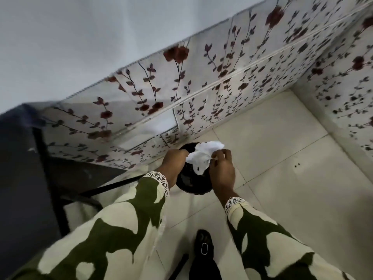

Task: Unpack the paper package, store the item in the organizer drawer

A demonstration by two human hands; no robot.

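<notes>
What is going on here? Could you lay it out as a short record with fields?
Setting: white tiled floor beside a flower-printed fabric cabinet
Left hand: grips the near-left side of a dark round object
Right hand: fingers pinch crumpled white paper
Paper: partly pulled open, lying over the top of the dark object
Dark object: held in the air above the floor; what it is cannot be told
Drawer: none seen open
Clothing: green-and-cream sleeves with white lace cuffs
Stage: unwrapping under way, storing not yet done
</notes>
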